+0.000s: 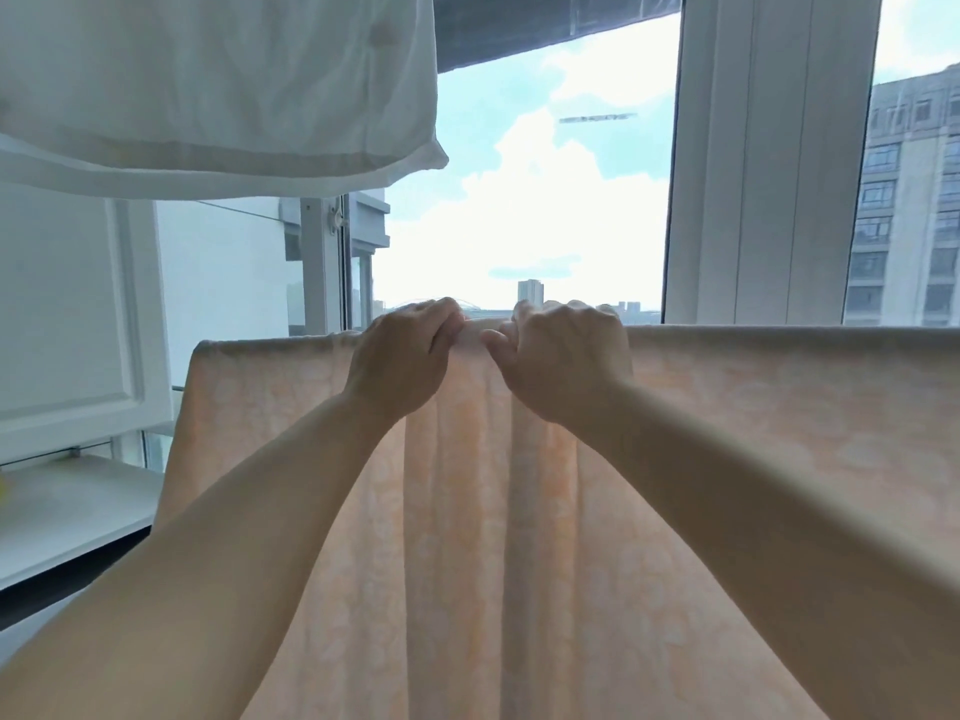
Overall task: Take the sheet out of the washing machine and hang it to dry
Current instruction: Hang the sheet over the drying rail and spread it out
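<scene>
The peach patterned sheet (571, 511) was already draped over a rail hidden under its top fold, which ran across the middle of the frame in front of the window (519, 200). At centre frame the left hand (400, 356) and the right hand (561, 356) sat close together, each grip closed on the bunched top edge, fingers curled over the fold and thumbs pinching from the near side. The step looked like spreading. To do it well, the hands probably needed to slide apart along the fold, drawing out the vertical pleats below them while keeping the top edge level.

The sheet's left edge ended at middle left, just short of the white cupboard door (78, 314). A white pillow (208, 85) hung at upper left, above the hands and apart from them. To the right the cloth ran out of frame, so room there could not be judged.
</scene>
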